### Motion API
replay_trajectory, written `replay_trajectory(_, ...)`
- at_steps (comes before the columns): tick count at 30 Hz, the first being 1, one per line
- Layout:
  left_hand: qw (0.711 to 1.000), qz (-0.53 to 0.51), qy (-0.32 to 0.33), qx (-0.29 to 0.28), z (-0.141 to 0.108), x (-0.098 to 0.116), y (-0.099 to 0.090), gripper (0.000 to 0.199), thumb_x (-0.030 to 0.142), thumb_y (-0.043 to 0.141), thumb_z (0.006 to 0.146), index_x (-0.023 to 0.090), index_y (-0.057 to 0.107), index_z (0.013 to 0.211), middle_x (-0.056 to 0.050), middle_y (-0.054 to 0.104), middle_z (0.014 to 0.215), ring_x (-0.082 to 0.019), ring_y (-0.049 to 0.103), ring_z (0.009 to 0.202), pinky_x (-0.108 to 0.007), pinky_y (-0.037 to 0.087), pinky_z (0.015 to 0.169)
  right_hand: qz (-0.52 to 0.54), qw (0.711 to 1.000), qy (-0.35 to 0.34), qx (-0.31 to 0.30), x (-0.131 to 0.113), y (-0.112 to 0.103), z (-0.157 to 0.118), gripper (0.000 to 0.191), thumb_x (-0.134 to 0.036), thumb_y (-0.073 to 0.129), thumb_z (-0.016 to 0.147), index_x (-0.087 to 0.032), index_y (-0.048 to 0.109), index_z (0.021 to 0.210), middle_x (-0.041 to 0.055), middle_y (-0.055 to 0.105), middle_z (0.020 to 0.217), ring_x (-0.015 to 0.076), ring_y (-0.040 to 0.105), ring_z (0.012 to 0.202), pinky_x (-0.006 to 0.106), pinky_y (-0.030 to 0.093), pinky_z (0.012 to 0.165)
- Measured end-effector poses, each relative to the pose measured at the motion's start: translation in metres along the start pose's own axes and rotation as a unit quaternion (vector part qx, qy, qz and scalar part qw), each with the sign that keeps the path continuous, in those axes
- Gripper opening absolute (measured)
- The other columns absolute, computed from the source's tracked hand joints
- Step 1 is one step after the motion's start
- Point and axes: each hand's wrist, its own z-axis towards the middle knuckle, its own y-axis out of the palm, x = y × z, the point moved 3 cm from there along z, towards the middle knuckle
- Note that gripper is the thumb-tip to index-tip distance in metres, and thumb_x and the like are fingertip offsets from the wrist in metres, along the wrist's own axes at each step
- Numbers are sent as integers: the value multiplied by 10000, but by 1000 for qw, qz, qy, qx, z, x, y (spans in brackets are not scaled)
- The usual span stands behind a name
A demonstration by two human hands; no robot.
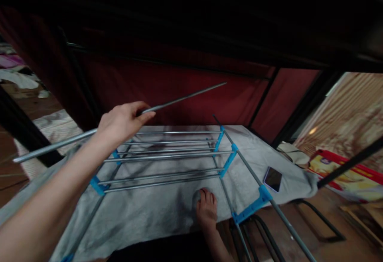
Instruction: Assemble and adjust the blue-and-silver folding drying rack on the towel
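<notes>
Metal rod (185, 97): slim, straight and dull silver, held in the left hand (122, 122); one end points away beyond the fingertips toward the right, the other passes by the wrist and out to the left of the forearm.
Left fingers: closed narrowly around the rod, thumb against the near side.
Right hand (206, 210): palm down, fingers slightly parted and gently curled, on the grey cloth (143, 218).
Rack (170, 157): smooth metal tubes joined by blue plastic connectors (251, 210), lying on the cloth; its crossbars stretch below the left fingers and beyond the right fingertips, while one long side runs to the right of the right hand.
Connectors: angular, bright blue pieces, with the rack's tubes seated in them.
Cloth: soft-looking, wrinkled fabric, spread beneath the right fingers and the rack.
Phone (273, 179): flat, dark-faced, with rounded corners and a pale edge, on the cloth to the right of the right fingers, outside the rack.
Package (344, 174): red and yellow, printed, well to the right of both hands; its contents cannot be seen.
Backdrop: dark red fabric (185, 82) hangs beyond the left fingers, crossed by thin dark bars.
</notes>
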Motion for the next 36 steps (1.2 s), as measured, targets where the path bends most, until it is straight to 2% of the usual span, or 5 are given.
replay_trajectory(4, 997, -72, 29, -32, -40, 15, 33, 531, 574, 306, 996, 239, 618, 1267, -46, 700, 1187, -268, 649, 1053, -339, 469, 829, 5, 1000, 7, 1, -5, -4, 0, 515, -65, 447, 802, -223, 580, 1274, 102, 625, 1266, 282, 562, 1169, 500, 364, 1083)
replay_trajectory(14, 993, -114, 10, -9, -130, -15, 99, 473, 590, 364, 937, 298, 639, 1188, -29, 732, 1109, -254, 706, 799, -345, 521, 646, 194, 975, 108, 7, 3, -12, 11, 514, -32, 448, 743, -226, 642, 1178, 82, 639, 1207, 255, 550, 1186, 464, 402, 1067)
replay_trajectory(20, 988, -128, 75, -48, -166, -37, 150, 430, 581, 437, 946, 292, 684, 1148, -22, 736, 1060, -211, 721, 850, -266, 525, 627, 387, 897, 205, 58, 14, -28, 25, 379, -169, 479, 775, -212, 662, 1103, 57, 661, 1083, 202, 609, 1027, 375, 476, 974)
replay_trajectory(29, 983, 28, 180, -26, -192, -42, 175, 405, 399, 353, 1008, 218, 685, 1152, -72, 737, 1030, -257, 660, 786, -370, 489, 730, 612, 685, 391, 64, 10, -52, 30, 308, -334, 698, 687, -209, 671, 967, 23, 717, 930, 151, 645, 742, 315, 531, 754)
replay_trajectory(36, 985, 46, 161, -40, -194, -48, 186, 407, 410, 337, 1008, 211, 647, 1181, -81, 733, 1042, -271, 660, 804, -382, 485, 751, 634, 652, 411, 62, 10, -71, 52, 312, -319, 724, 707, -197, 666, 987, 26, 732, 955, 154, 673, 772, 306, 544, 763)
